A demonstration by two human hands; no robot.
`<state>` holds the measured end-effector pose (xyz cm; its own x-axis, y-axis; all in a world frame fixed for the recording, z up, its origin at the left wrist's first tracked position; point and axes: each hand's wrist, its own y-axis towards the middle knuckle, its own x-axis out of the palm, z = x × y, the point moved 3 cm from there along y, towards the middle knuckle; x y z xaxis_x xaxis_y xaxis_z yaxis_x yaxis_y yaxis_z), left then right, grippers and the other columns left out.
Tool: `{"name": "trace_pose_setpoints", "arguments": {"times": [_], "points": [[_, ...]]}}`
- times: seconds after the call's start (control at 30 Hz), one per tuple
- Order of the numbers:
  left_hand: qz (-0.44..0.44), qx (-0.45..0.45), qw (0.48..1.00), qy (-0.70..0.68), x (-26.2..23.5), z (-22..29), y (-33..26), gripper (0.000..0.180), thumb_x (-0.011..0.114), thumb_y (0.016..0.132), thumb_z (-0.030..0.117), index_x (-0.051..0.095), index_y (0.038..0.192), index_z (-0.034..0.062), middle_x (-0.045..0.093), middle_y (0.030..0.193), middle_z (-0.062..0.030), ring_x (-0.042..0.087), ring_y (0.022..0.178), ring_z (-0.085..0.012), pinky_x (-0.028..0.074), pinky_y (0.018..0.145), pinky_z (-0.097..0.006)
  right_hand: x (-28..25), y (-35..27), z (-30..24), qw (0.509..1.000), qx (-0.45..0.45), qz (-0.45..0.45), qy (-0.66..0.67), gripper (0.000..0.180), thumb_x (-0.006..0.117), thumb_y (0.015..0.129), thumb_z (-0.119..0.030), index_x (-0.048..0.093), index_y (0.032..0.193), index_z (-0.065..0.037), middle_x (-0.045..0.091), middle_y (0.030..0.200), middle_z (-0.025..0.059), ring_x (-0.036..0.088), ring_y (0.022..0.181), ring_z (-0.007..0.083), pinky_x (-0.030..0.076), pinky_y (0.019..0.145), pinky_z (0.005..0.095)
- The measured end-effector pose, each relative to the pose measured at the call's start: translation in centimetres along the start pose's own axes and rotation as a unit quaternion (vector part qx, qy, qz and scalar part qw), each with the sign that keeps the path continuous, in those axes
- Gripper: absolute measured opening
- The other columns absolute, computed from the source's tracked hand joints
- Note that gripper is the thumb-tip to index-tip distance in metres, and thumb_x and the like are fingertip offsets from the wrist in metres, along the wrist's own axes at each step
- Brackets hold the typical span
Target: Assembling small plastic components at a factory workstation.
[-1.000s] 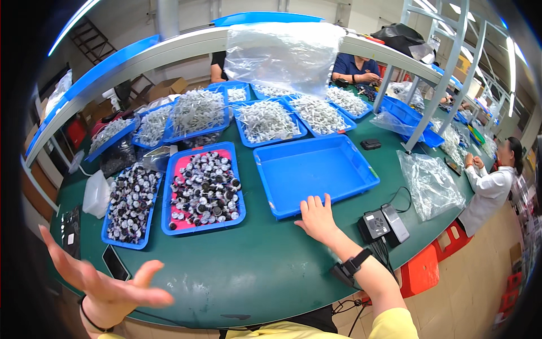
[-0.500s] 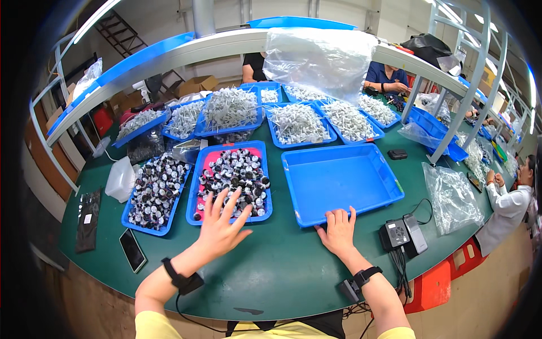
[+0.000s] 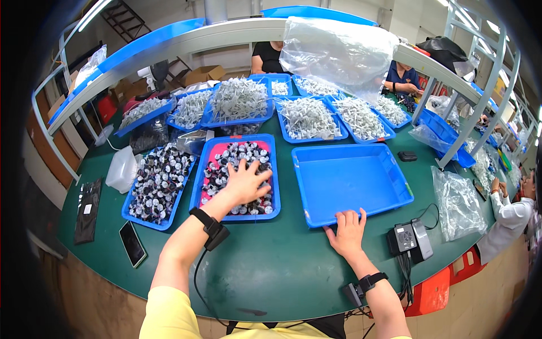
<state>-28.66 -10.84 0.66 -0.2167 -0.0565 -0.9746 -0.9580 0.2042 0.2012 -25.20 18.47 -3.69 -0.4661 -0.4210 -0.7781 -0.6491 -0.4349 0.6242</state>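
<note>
My left hand (image 3: 247,183) lies over a blue tray (image 3: 197,202) with a pink lining, its fingers spread on a heap of small round parts (image 3: 240,151), black with clear caps. Whether any part is between those fingers is hidden. My right hand (image 3: 346,231) rests at the near edge of a large blue tray (image 3: 353,181) with nothing in it, the fingertips over the rim and the thumb outside. Left of the lined tray, a second blue tray (image 3: 129,213) holds more of the same round parts (image 3: 161,181).
Blue trays of white pin-like pieces (image 3: 309,118) fill the back, below a shelf (image 3: 226,42) draped with clear plastic (image 3: 339,53). A phone (image 3: 132,244) lies at the left; a black power unit (image 3: 404,238) with cables and a clear bag (image 3: 458,206) lie right. Co-workers sit behind and at right.
My left hand has moved forward and right, down onto the round parts in the lined tray. My right hand stays at the empty tray's near rim. The whole view has shifted slightly.
</note>
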Motion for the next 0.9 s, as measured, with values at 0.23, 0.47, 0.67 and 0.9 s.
{"name": "trace_pose_setpoints", "arguments": {"times": [0.23, 0.47, 0.67, 0.9], "points": [[-0.051, -0.114, 0.977, -0.171, 2.4, -6.1, 3.0, 0.052, 0.054, 0.077, 0.044, 0.043, 0.125, 0.0273, 0.039, 0.125, -0.0194, 0.04, 0.112, -0.042, 0.034, 0.088, -0.06, -0.1, 0.1, 0.0, 1.0, 0.002, 0.001, 0.012, 0.043, 0.071, 0.062, -0.021, 0.048, 0.093, -0.004, 0.047, 0.089, 0.0097, 0.047, 0.091, 0.0264, 0.023, 0.095, 0.0511], [-0.068, -0.212, 0.965, -0.142, 2.7, -10.3, 4.4, 0.059, 0.058, 0.074, 0.04, 0.044, 0.126, 0.0175, 0.04, 0.125, -0.0217, 0.046, 0.11, -0.0378, 0.039, 0.088, -0.052, -0.1, 0.1, 0.1, 1.0, 0.016, -0.008, 0.014, 0.042, 0.07, 0.063, -0.022, 0.05, 0.096, -0.004, 0.049, 0.092, 0.0089, 0.047, 0.095, 0.0241, 0.023, 0.096, 0.0516], [0.055, -0.313, 0.945, -0.08, 0.5, -10.8, 3.8, 0.059, 0.061, 0.075, 0.038, 0.035, 0.119, 0.0083, 0.041, 0.118, -0.0213, 0.047, 0.105, -0.0405, 0.044, 0.079, -0.053, 0.1, 0.0, 0.3, 1.0, 0.021, -0.003, 0.021, 0.043, 0.069, 0.065, -0.025, 0.051, 0.098, -0.005, 0.049, 0.094, 0.0095, 0.047, 0.096, 0.0246, 0.023, 0.097, 0.0512], [0.281, 0.009, 0.935, 0.214, -5.2, -7.4, 3.4, 0.055, 0.059, 0.072, 0.016, 0.041, 0.124, 0.0085, 0.032, 0.132, -0.019, 0.03, 0.123, -0.0333, 0.022, 0.099, -0.054, 0.2, -0.4, 0.4, 0.999, 0.018, -0.011, 0.031, 0.056, 0.067, 0.067, -0.028, 0.047, 0.113, -0.004, 0.046, 0.116, 0.0148, 0.042, 0.111, 0.0261, 0.022, 0.099, 0.0499]]}}
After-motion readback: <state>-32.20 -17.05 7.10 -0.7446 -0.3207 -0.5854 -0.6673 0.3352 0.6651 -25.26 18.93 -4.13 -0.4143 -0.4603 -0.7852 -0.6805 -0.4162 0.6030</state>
